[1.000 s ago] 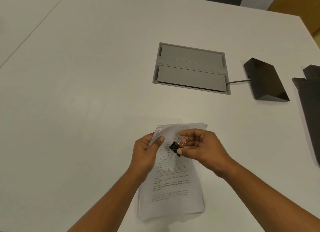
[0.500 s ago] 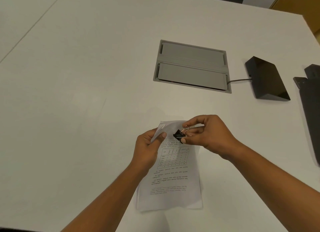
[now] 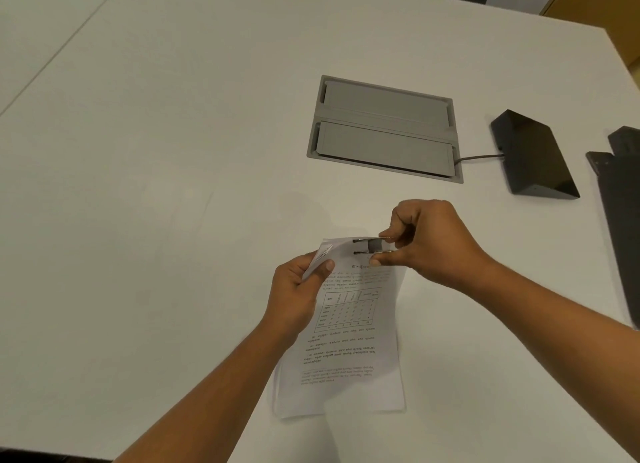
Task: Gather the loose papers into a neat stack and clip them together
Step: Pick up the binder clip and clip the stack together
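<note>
A stack of printed white papers point(image 3: 346, 352) lies on the white table point(image 3: 156, 185), its far end lifted. My left hand point(image 3: 298, 289) pinches the stack's far left corner between thumb and fingers. My right hand point(image 3: 429, 241) squeezes the wire handles of a black binder clip point(image 3: 372, 246) at the stack's far edge. The clip's jaws point left, level with that edge; whether they grip the sheets I cannot tell.
A grey recessed cable box point(image 3: 384, 133) is set into the table beyond the papers. A black wedge-shaped device point(image 3: 533, 158) with a cable sits to its right. A dark flat object point(image 3: 623, 213) lies along the right edge.
My right hand has turned the binder clip and carried it up to the far edge of the stack. The left hand keeps its pinch on the corner.
</note>
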Available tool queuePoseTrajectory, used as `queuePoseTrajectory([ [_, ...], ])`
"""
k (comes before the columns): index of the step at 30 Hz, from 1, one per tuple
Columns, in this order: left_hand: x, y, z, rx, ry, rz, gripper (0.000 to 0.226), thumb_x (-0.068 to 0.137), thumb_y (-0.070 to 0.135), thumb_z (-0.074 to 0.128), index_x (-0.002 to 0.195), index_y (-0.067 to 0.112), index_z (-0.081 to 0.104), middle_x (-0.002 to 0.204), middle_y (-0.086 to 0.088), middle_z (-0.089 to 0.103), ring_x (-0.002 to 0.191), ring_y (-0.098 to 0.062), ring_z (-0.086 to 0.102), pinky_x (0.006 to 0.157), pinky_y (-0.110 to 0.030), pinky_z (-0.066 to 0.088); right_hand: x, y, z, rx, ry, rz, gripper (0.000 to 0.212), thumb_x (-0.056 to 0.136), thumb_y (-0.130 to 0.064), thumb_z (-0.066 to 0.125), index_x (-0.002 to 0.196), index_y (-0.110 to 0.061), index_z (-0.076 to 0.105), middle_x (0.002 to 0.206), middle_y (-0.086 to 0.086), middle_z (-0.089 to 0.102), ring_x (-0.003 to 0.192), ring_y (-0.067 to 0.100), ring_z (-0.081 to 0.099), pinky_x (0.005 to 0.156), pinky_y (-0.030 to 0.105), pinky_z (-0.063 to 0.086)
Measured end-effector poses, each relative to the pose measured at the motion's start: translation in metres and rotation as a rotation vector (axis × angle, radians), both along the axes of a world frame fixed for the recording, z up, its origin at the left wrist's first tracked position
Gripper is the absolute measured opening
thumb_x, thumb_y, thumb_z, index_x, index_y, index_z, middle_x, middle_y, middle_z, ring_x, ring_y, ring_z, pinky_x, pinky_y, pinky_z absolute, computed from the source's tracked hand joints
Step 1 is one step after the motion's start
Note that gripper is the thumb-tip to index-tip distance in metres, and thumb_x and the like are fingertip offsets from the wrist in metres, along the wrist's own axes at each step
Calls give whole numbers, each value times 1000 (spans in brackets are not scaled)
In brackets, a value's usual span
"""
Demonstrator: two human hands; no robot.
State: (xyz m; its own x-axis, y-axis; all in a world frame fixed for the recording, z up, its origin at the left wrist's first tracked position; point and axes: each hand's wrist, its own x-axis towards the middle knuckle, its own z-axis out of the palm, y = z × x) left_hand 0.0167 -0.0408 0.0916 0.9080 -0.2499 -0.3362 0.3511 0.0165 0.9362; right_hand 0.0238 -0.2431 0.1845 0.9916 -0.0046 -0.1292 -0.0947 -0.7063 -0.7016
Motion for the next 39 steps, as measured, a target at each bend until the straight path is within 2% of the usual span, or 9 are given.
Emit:
queuePoseTrajectory([
  [10, -2, -2, 2, 17, -122, -60, 30, 100, 22, 59, 95, 44, 79, 93, 6, 81, 84, -19, 76, 73, -40, 62, 31, -4, 15, -213, 65, 238, 37, 60, -25, 92, 57, -25, 56, 67, -15, 62, 73, 11, 69, 59, 22, 55],
  [17, -1, -10, 4, 81, -201, -108, 20, 93, 42, 59, 96, 51, 76, 89, 8, 80, 78, -20, 74, 66, -43, 60, 39, -1, 6, -247, 148, 313, 39, 60, -27, 93, 56, -23, 54, 70, -11, 67, 67, -1, 64, 53, 10, 49],
  [22, -2, -12, -1, 96, -200, -72, 27, 93, 40, 59, 99, 26, 80, 90, -2, 80, 80, -25, 75, 71, -53, 60, 45, -1, 4, -249, 161, 335, 40, 59, -30, 93, 59, -23, 54, 72, -11, 66, 72, 5, 65, 57, 13, 50],
  [26, -2, -14, -3, 109, -175, -58, 16, 95, 32, 63, 93, 31, 79, 87, -1, 80, 80, -26, 75, 71, -50, 62, 49, -2, 2, -302, 201, 365, 46, 53, -43, 93, 77, -30, 56, 80, -15, 63, 75, 9, 63, 58, 13, 47],
  [28, 0, -14, -3, 86, -168, -55, 21, 96, 28, 64, 88, 40, 78, 84, 1, 80, 77, -23, 75, 68, -45, 61, 48, -9, -1, -283, 250, 365, 67, 48, -51, 92, 100, -33, 54, 97, -23, 59, 89, 3, 60, 67, 14, 46],
  [31, 4, -9, -2, 34, -129, -52, 27, 98, 22, 64, 85, 40, 79, 83, 3, 81, 75, -19, 77, 64, -36, 62, 37, -31, -8, -90, 294, 227, 108, 46, -64, 87, 138, -45, 34, 122, -32, 47, 107, -10, 49, 81, 15, 42],
  [33, 7, -6, -1, -6, -85, -35, 24, 97, 18, 64, 87, 33, 80, 85, 2, 81, 77, -17, 78, 64, -27, 62, 20, -46, -22, 169, 201, -28, 97, 57, -63, 81, 141, -41, 37, 132, -26, 51, 118, -8, 49, 89, 19, 44],
  [36, 11, 0, -3, -68, -46, -23, 17, 96, 18, 66, 91, 25, 81, 90, -3, 82, 81, -21, 78, 67, -27, 62, -16, -58, -63, 591, 129, -505, 76, 74, -62, 58, 138, -22, 47, 140, -2, 55, 132, 17, 49, 110, 42, 39],
  [39, 16, 4, -2, -156, 0, -27, 13, 89, 26, 69, 93, 22, 81, 92, -9, 82, 83, -27, 79, 67, -32, 63, -53, -54, -103, 936, 275, -611, 75, 86, -62, 35, 140, -11, 49, 146, 9, 53, 136, 25, 47, 117, 48, 29],
])
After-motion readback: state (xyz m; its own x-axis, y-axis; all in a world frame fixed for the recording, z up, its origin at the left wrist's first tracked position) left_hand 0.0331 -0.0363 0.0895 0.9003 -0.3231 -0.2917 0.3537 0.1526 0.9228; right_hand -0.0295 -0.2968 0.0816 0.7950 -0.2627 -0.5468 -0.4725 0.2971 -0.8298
